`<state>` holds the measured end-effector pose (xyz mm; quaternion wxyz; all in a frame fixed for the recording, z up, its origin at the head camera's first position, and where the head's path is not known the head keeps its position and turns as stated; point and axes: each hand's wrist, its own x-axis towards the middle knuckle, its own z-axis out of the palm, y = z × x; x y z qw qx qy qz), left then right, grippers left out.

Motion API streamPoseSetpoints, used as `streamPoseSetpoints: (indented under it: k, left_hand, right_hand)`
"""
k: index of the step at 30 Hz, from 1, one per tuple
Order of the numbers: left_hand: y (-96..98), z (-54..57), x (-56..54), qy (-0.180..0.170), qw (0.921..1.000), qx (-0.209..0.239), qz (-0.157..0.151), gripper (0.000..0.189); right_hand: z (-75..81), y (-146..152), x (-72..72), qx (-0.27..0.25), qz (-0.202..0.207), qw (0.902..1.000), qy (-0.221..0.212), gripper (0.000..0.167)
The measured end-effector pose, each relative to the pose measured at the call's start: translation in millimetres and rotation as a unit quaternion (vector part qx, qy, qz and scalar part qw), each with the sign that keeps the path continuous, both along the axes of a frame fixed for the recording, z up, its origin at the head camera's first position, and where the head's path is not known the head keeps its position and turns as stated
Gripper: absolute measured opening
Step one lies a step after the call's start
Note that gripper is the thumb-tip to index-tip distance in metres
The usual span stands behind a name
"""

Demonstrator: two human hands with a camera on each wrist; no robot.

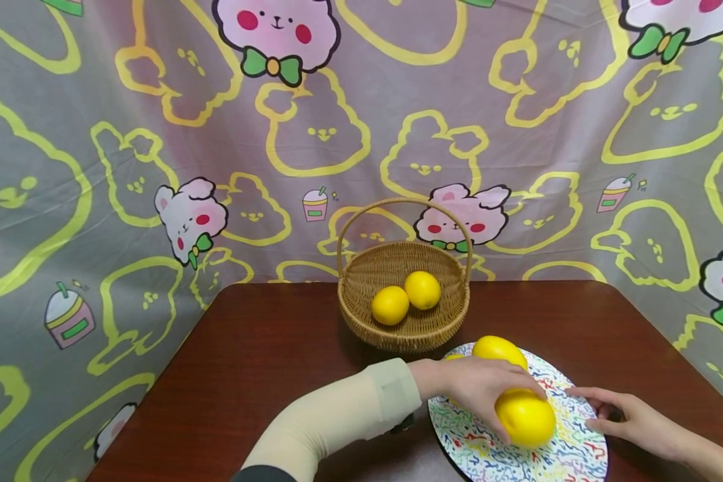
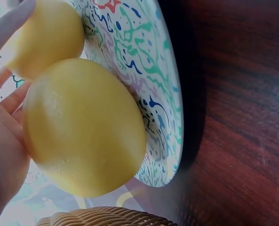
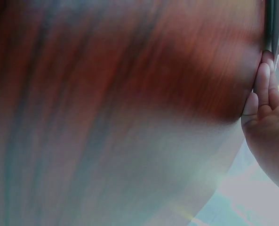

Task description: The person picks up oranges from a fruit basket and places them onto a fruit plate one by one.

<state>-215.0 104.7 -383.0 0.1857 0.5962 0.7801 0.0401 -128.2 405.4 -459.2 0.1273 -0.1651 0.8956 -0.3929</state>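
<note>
You have a dark reddish-brown table, wood-grained, its far corners rounded. Behind it and along both sides, you face a creased grey-pink cloth, printed with yellow-outlined cartoon animals, pale pink rabbit-like figures wearing green bows, and lidded drink cups with green straws.

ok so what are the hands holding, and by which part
The left hand grips the nearest yellow fruit by its top and left side; the right hand holds the patterned plate by its right rim.
</note>
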Motion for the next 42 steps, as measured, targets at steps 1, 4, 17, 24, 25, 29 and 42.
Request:
streamPoseSetpoints:
  k: [1,4,17,24,25,29,42]
  left_hand:
    - [-0.3,0.1,0.4,-0.001,1.0000,0.001,0.000,0.082]
    - [-0.9,0.6,1.3,-0.001,1.0000,0.000,0.001,0.082]
    - [-7.0,8.4,2.8,0.008,1.0000,-0.002,0.003,0.086]
    - [-16.0,15.0,1.9,0.001,0.9999,0.012,-0.011,0.082]
    - [-18.0,16.3,1.5,-0.002,0.9998,0.016,-0.013,0.082]
    - [-26.8,22.4,0.5,-0.002,0.9995,0.029,-0.013,0.080]
    - [-53.5,37.4,-5.3,0.015,0.9954,0.090,-0.030,0.073]
  right_hand:
    - [-0.3,0.0,0.1,0.000,0.000,1.0000,0.000,0.050]
    - [-0.7,0.2,-0.2,0.000,0.003,1.0000,0.006,0.049]
    - [-3.2,2.9,-1.2,0.004,0.010,0.9998,0.019,0.048]
    - [-2.5,1.8,-1.5,-0.001,0.010,0.9999,0.013,0.047]
    - [-2.2,1.6,-1.6,-0.002,0.009,0.9999,0.011,0.048]
    - [-2.3,1.4,-1.8,-0.001,0.006,1.0000,0.007,0.048]
    - [-1.2,1.1,-1.9,0.000,0.006,0.9999,0.008,0.047]
